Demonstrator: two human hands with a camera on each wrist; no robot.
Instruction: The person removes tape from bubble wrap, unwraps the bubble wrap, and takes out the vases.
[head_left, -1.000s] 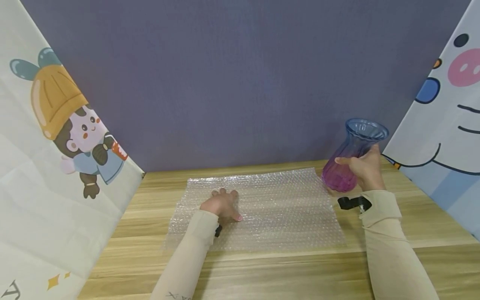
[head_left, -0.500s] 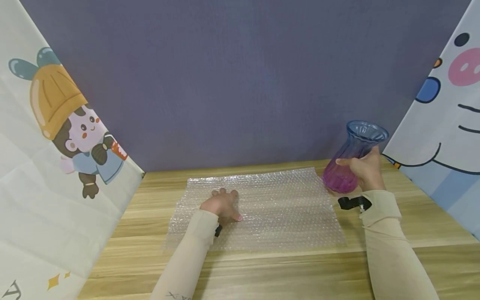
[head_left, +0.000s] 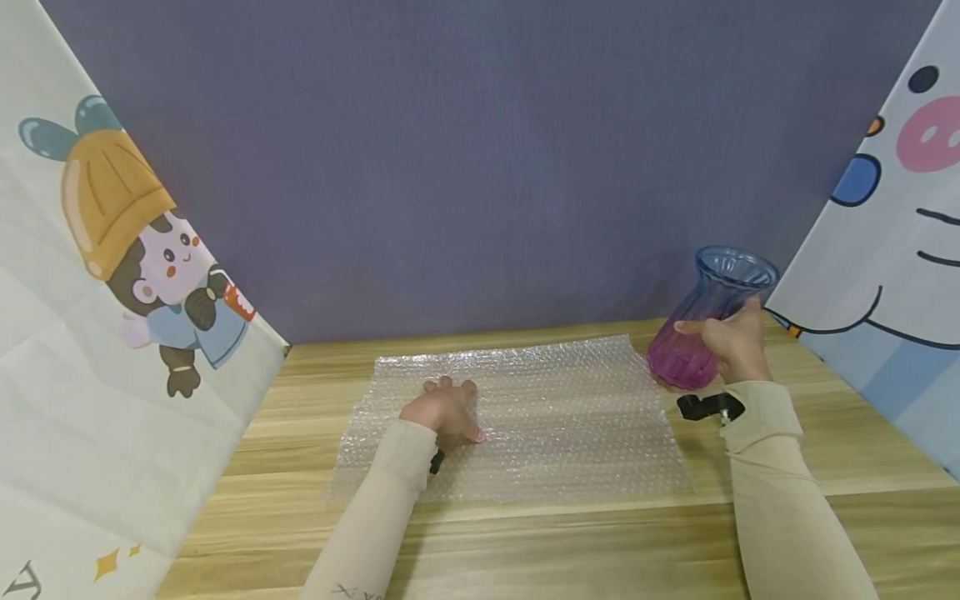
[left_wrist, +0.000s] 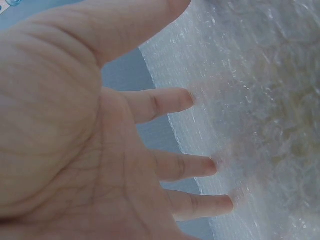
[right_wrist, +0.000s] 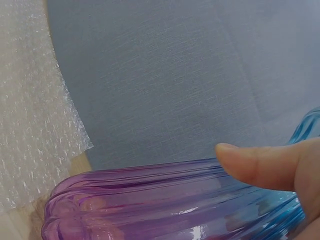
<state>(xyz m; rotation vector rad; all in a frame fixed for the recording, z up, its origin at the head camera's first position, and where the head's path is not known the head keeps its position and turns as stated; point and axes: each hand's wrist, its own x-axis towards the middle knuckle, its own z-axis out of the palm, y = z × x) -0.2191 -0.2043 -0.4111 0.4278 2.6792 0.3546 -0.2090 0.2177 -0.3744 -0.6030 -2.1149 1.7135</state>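
Observation:
A glass vase [head_left: 684, 354], blue at the flared rim and pink-purple at the base, leans at the right of the table in the head view. My right hand [head_left: 733, 340] grips it round the middle, the thumb across its near side; in the right wrist view the ribbed vase [right_wrist: 145, 205] lies under that thumb, the other fingers mostly hidden. A sheet of bubble wrap [head_left: 562, 417] lies flat to the vase's left. Over its left part, my left hand [head_left: 442, 410] rests with spread fingers; the left wrist view shows straight fingertips touching the bubble wrap [left_wrist: 250, 125].
The wooden table [head_left: 525, 550] ends at a grey-purple wall panel [head_left: 480, 167]. Cartoon-printed sheets stand at the left [head_left: 82, 400] and right [head_left: 892, 267]. A black wrist mount [head_left: 708, 407] sits at the right cuff.
The vase in my right hand has sunk slightly toward the table and shifted a touch to the right. My left hand and the bubble wrap have stayed put.

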